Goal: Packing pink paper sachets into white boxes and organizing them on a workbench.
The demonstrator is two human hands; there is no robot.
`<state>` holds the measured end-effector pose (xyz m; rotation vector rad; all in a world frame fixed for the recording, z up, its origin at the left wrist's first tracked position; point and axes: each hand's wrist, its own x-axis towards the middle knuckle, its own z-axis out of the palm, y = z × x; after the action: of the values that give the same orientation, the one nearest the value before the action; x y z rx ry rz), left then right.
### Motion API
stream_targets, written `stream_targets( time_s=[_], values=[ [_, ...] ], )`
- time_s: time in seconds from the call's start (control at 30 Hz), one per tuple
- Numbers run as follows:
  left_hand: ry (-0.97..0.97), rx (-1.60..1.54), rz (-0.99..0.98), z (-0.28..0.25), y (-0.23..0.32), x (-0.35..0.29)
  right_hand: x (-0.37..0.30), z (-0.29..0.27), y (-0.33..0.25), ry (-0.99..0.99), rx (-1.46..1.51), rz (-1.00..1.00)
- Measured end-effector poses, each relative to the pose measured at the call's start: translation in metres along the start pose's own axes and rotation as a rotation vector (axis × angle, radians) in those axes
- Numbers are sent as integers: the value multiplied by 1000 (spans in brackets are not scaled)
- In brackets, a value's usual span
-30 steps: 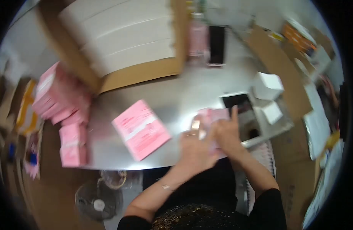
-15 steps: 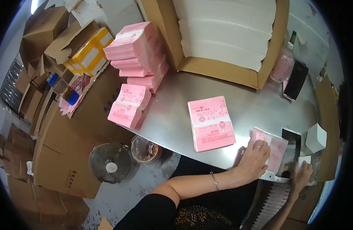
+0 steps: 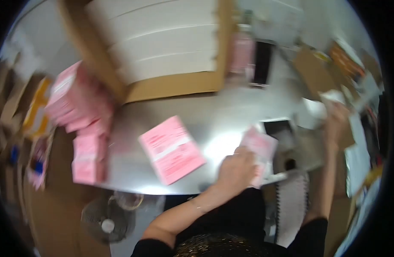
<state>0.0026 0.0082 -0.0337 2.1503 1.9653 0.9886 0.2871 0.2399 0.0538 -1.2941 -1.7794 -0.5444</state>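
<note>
My left hand point(image 3: 236, 169) is closed at the edge of a thin stack of pink printed sheets point(image 3: 262, 147), beside a grey device with a dark opening point(image 3: 279, 132) at the table's front edge. My right hand point(image 3: 338, 122) is raised to the right of the device, its fingers closed at a small white paper piece point(image 3: 332, 96); motion smears the fingertips. Just left of that hand is a small white block point(image 3: 313, 109). A larger pink stack with a white band point(image 3: 171, 150) lies mid-table. More pink banded bundles point(image 3: 87, 103) are piled at the left.
An open cardboard box point(image 3: 171, 91) with a white lining stands at the back. Behind the device are a dark phone point(image 3: 262, 62) and a pink bottle point(image 3: 242, 51). Cardboard flaps point(image 3: 319, 70) border the right. A fan point(image 3: 108, 225) stands on the floor at left.
The view has swung to the right. My right hand has moved from beside the device up and away to the right with the white piece. My left hand stays at the pink sheets.
</note>
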Motion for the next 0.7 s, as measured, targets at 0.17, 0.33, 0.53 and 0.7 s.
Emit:
stream_targets(
  time_s=[0.17,0.33,0.53,0.7],
  values=[
    [52,108,94,-15,4,0,-14,28,-38,-145,-183,-159],
    [38,126,115,-16,6,-1,-7,16,-43,-272,-255,-156],
    [19,117,82,-19,10,-1,-15,22,-46,-338,-150,-76],
    [94,151,115,-16,7,1,-11,25,-50,-418,-246,-27]
  ],
)
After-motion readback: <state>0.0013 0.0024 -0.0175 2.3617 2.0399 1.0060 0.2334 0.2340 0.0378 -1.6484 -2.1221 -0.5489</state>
